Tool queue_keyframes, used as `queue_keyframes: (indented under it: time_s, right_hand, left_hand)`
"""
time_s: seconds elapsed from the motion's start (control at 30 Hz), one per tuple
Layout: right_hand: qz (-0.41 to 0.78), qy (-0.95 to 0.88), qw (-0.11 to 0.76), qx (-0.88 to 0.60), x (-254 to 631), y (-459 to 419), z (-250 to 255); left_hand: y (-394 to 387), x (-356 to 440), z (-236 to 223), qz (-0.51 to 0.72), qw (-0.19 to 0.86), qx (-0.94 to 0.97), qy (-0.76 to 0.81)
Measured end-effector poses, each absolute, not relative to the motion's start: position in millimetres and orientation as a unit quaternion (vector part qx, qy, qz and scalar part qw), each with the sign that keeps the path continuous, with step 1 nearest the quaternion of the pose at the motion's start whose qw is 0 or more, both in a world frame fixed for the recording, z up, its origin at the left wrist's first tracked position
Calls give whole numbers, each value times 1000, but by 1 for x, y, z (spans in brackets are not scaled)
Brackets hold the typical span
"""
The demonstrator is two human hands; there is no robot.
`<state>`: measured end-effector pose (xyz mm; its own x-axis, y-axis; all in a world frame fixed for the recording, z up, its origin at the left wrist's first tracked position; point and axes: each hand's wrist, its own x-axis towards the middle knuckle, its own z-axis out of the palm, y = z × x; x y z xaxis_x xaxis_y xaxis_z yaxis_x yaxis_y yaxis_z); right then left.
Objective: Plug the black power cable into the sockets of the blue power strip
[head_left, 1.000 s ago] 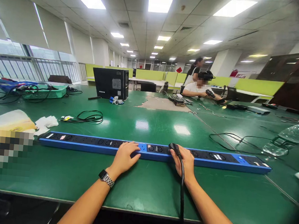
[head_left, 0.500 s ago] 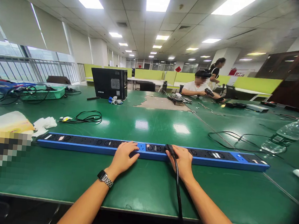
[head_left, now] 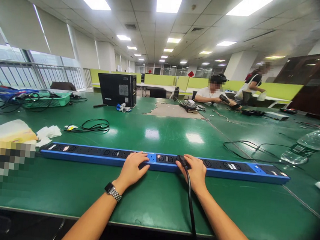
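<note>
A long blue power strip [head_left: 88, 158] with black socket panels lies across the green table in front of me. My left hand [head_left: 132, 169] holds the strip near its middle, fingers over the top and thumb by the front edge. In my right hand [head_left: 197, 174] is a black power plug [head_left: 182, 161], gripped at the sockets right of the strip's middle. From the plug a thick black cord [head_left: 190, 202] runs down over the table's near edge. Whether its contacts sit inside a socket is hidden by the plug body and my fingers.
Coiled black cable [head_left: 93, 125] and crumpled tissue [head_left: 48, 132] lie beyond the strip on the left. A computer tower [head_left: 117, 89] and a green basket [head_left: 47, 101] stand farther back. At right is a tilted water bottle [head_left: 307, 145]. A seated person [head_left: 210, 94] works across the table.
My right hand has moved slightly left along the strip with the plug, then stayed nearly still. My left hand keeps its place. A person in the background has walked to the right.
</note>
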<state>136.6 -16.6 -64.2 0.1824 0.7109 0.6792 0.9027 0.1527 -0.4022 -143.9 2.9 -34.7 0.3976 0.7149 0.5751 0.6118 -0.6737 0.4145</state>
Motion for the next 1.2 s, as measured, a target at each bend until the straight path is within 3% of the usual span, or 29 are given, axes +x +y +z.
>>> queue_keyframes:
  time_s: [0.83, 1.2]
  right_hand:
    - [-131, -636, 394, -651, 135, -21, -63]
    - [-107, -632, 421, -642, 132, -19, -59]
  left_hand:
    - [1, -145, -32, 376, 75, 830, 404]
    - [2, -145, -33, 378, 78, 832, 399]
